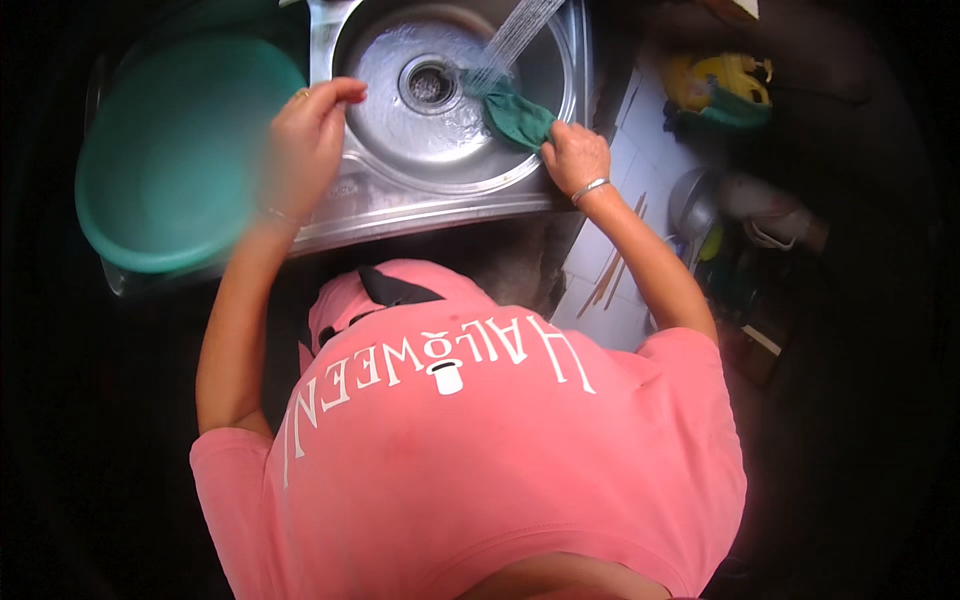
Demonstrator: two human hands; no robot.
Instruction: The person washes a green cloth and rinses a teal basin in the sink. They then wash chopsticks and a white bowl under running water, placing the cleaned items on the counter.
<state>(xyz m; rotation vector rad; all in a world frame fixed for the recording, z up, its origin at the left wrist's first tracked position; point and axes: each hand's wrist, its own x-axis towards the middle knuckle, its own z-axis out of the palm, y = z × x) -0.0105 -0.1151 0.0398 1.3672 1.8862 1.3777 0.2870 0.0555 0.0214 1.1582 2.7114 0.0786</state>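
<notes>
My right hand grips one end of a green cloth at the near right rim of a round stainless steel sink. The cloth hangs into the bowl, its far end under a spray of water from the upper right. Water spreads over the bowl floor around the drain strainer. My left hand hovers by the left rim, over the edge of a large green plastic basin. It is blurred, with fingers bent; I see nothing in it, though the palm side is hidden.
The basin stands on the steel drainboard left of the bowl. Right of the sink, on a white tiled surface, lie thin wooden sticks, a metal pot and a yellow plastic container with green cloth beside it. The far right is dark.
</notes>
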